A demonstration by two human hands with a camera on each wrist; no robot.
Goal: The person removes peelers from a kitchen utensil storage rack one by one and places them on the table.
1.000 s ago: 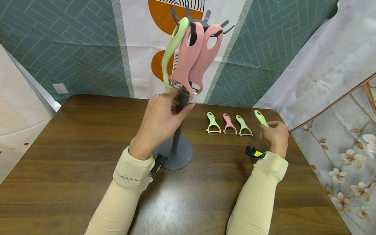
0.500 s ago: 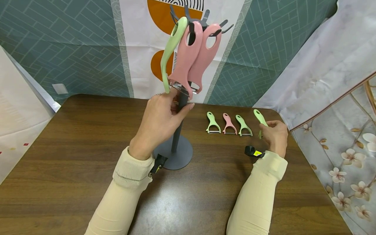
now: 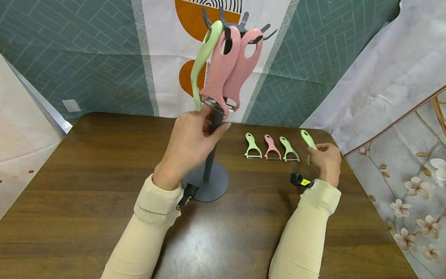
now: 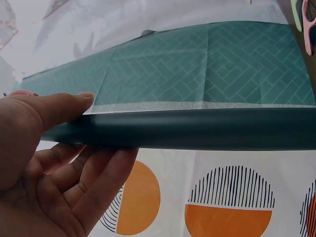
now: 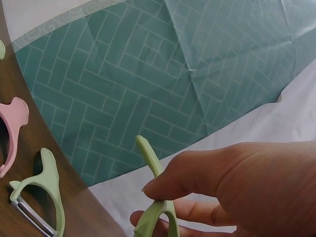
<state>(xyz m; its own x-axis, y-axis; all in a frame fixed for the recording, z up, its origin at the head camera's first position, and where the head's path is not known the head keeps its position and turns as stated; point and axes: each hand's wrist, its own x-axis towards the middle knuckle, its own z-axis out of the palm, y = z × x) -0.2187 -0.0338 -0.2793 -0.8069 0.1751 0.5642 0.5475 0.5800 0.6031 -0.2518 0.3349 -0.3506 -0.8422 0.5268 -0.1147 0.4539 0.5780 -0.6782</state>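
Note:
My left hand (image 3: 189, 137) grips the dark grey post (image 4: 207, 129) of an upright stand, thumb on one side and fingers on the other. From the stand's top hooks (image 3: 240, 27) hang a green peeler (image 3: 203, 58) and two pink peelers, one pink peeler (image 3: 223, 66) in front of the other pink peeler (image 3: 245, 64). At the far right of the table, my right hand (image 3: 326, 161) pinches a green peeler (image 5: 152, 160) between thumb and fingers. Its handle points up and away, and part of its head is hidden by the hand in the head view.
In a row left of my right hand lie a green peeler (image 3: 252, 146), a pink peeler (image 3: 271, 148) and another green peeler (image 3: 288, 150). The stand's round base (image 3: 217, 184) rests on the brown wooden table (image 3: 87, 186). A patterned cloth (image 3: 104, 77) hangs behind the table.

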